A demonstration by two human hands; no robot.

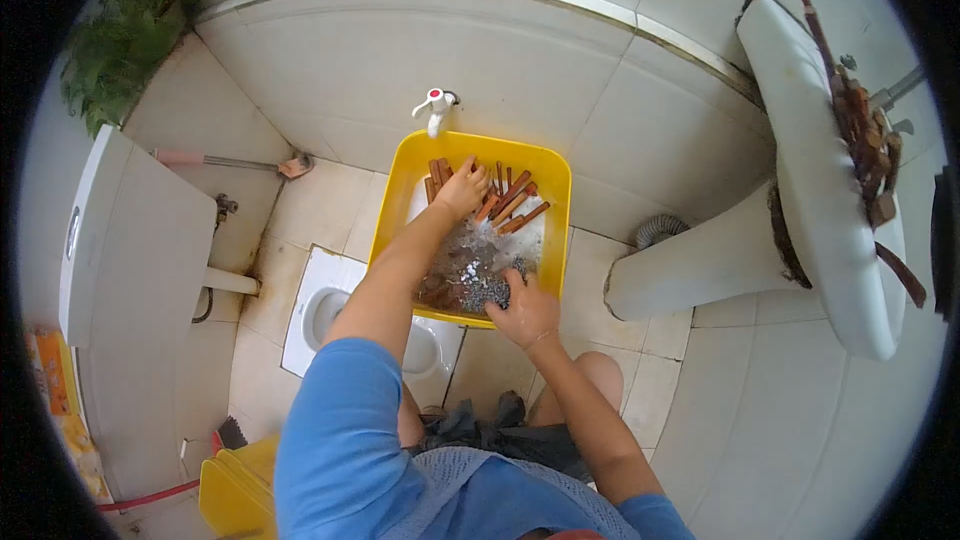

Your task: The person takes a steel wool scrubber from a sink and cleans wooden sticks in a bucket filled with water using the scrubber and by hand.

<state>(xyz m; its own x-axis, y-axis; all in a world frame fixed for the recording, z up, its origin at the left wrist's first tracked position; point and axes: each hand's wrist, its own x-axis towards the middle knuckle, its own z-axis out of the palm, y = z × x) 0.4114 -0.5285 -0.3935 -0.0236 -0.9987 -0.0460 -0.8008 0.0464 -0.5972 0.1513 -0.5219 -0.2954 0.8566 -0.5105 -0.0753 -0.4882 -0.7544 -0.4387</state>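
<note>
A yellow plastic tub (557, 230) holds murky, splashing water and several reddish-brown sticks (522, 218). My left hand (464, 192) lies over the sticks in the tub's far half, its fingers slightly apart; whether it touches one is unclear. At the near right side, my right hand (527, 314) is closed on a grey steel wool scourer (485, 290), which is down in the water. More brown pieces (437, 290) show dimly under the surface at the near left.
A white tap (436, 110) juts from the wall above the tub's far edge. A squat toilet (325, 310) is set in the floor at left. The pedestal washbasin (820, 190) at right carries more brown sticks (865, 135). A yellow bin (235, 485) stands at lower left.
</note>
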